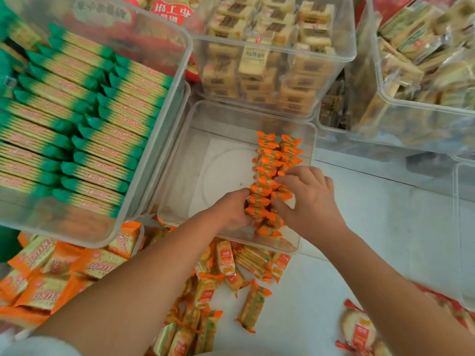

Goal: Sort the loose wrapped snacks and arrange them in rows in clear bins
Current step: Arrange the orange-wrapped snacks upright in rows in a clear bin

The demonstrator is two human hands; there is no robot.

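Orange snacks (270,160) sit in two rows along the clear bin's (205,163) 3 o'clock side. Right hand (313,201) lies spread flat on their 6 o'clock end. Left hand (231,211) curls against them from 9 o'clock; can't tell if it's really gripping.

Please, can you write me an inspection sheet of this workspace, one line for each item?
Surface: white surface.
Job's things: clear bin holds two rows of orange snacks along its right wall; loose snacks lie heaped nearer the person.
Clutter: red-labelled round packs at lower right.
Hands: left hand against the rows' left side, fingertips hidden; right hand on top, fingers spread.
Cables: nothing seen.
Surroundings: full bins of green packs, beige packs, and pale packs far right.
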